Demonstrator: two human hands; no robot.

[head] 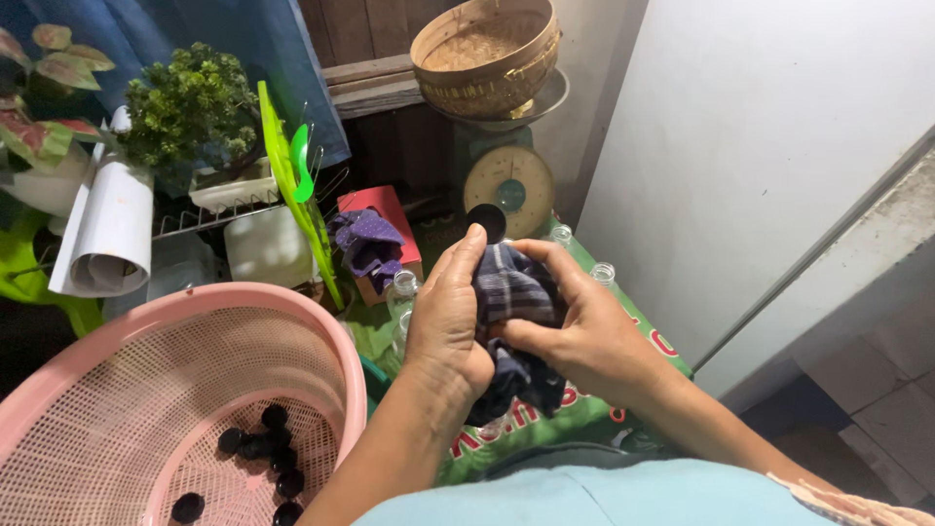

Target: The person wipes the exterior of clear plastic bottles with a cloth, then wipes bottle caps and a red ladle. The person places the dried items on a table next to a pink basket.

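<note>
A tall, smooth white cabinet side (779,146) fills the right of the scene, running from near to far. At the near left sits a big round pink plastic basket (146,390) with a fine mesh wall; several small round black caps (268,458) lie loose on its bottom. Beneath the hands is a green printed plastic sheet (575,419), glossy and slightly wrinkled. Far in the middle stands a green dial weighing scale (508,180) with a woven round bamboo basket (487,54) resting tilted on its pan. To the far left are a leafy green potted plant (190,102), a rolled white paper (107,234) and a crumpled purple cloth (368,244).

In the centre, the person's left hand (446,321) and right hand (584,336) are closed together on a soft, dark checked cloth (516,292), bunched into a lump whose long axis runs from far, by the fingertips, down to near, where its loose end hangs below the palms. The left hand's fingertips pinch a small round black cap (486,221) at the cloth's far end, its open face turned toward the camera. The right hand's fingers press the cloth. Clear plastic bottles (403,292) stand just behind the hands.
</note>
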